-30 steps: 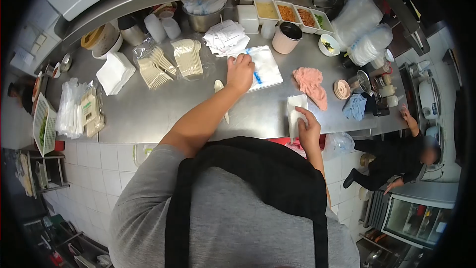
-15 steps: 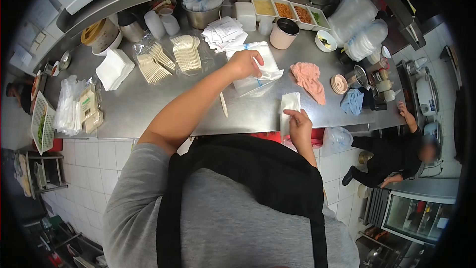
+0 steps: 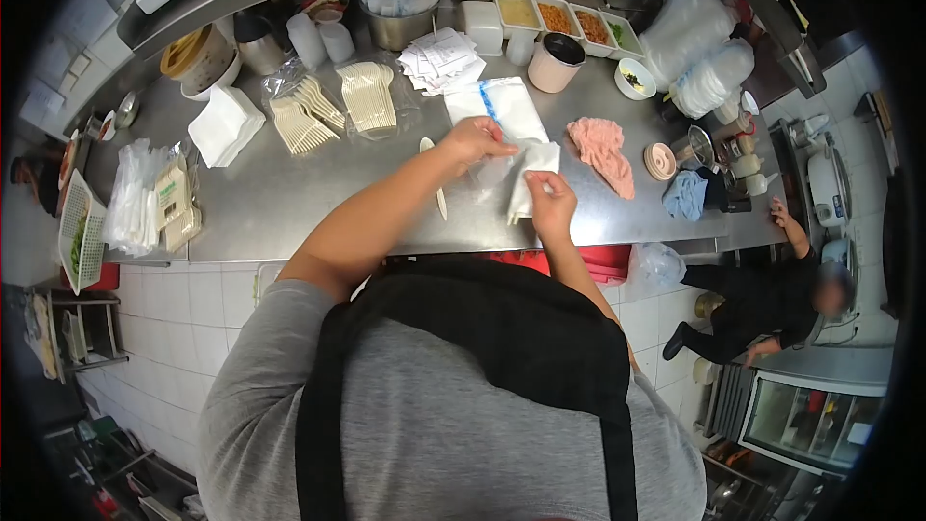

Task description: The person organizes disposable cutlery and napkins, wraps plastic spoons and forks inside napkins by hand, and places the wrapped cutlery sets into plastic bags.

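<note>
My right hand (image 3: 552, 205) pinches a white folded napkin (image 3: 522, 195) just above the counter's front edge. Small pale tips poke out of its lower end; what they belong to is hard to make out. My left hand (image 3: 479, 141) is closed at the fingertips on a thin clear plastic bag (image 3: 492, 172), beside the top of the napkin. Behind both hands lies a stack of white plastic bags with a blue stripe (image 3: 514, 104). A single pale spoon (image 3: 441, 201) rests on the steel counter, left of the plastic and partly under my left wrist.
Wooden-coloured forks (image 3: 307, 116) and spoons (image 3: 367, 96) lie in plastic at the left, near white napkins (image 3: 226, 125). Paper slips (image 3: 442, 60), a pink canister (image 3: 556, 63) and food trays (image 3: 555, 17) stand behind. A pink cloth (image 3: 603, 150) lies right. Another person (image 3: 762, 299) is at far right.
My left hand has come away from the bag stack toward me, with clear plastic in its fingers. My right hand has moved left and up with the napkin, so the hands are close together.
</note>
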A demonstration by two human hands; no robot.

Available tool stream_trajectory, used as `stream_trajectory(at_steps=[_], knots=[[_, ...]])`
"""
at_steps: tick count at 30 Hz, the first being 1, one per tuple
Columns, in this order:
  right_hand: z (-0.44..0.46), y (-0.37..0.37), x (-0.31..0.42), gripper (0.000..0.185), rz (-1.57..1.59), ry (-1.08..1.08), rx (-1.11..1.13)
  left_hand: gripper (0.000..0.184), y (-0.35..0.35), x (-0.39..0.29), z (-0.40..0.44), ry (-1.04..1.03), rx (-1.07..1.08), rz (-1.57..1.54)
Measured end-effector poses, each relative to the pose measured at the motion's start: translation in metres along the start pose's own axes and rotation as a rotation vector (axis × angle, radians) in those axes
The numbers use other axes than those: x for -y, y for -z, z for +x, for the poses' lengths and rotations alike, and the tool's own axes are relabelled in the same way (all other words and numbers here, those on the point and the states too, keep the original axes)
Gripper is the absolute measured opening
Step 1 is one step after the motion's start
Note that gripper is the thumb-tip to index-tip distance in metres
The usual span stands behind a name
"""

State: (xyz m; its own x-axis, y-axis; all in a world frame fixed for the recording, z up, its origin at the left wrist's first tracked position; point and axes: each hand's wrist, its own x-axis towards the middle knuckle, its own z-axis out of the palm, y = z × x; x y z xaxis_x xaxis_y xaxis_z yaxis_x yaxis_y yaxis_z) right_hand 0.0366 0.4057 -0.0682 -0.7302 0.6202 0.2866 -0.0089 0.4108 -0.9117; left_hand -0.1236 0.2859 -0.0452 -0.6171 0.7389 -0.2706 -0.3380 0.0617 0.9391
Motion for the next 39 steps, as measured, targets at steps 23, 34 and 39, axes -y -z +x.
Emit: stream_trajectory(at_steps=[23, 34, 39], knots=[[-0.017, 0.023, -0.011, 0.019, -0.064, -0.145, 0.017, 0.023, -0.028, -0.051, -0.028, -0.545, 0.027, 1.414], [-0.011, 0.103, 0.037, 0.032, -0.197, 0.005, -0.196, 0.033, -0.093, -0.166, -0.100, -1.247, -0.284, 1.578], [-0.028, 0.126, 0.070, 0.034, -0.386, 0.087, -0.227, 0.032, -0.111, -0.080, -0.069, -0.996, -0.017, 1.506]])
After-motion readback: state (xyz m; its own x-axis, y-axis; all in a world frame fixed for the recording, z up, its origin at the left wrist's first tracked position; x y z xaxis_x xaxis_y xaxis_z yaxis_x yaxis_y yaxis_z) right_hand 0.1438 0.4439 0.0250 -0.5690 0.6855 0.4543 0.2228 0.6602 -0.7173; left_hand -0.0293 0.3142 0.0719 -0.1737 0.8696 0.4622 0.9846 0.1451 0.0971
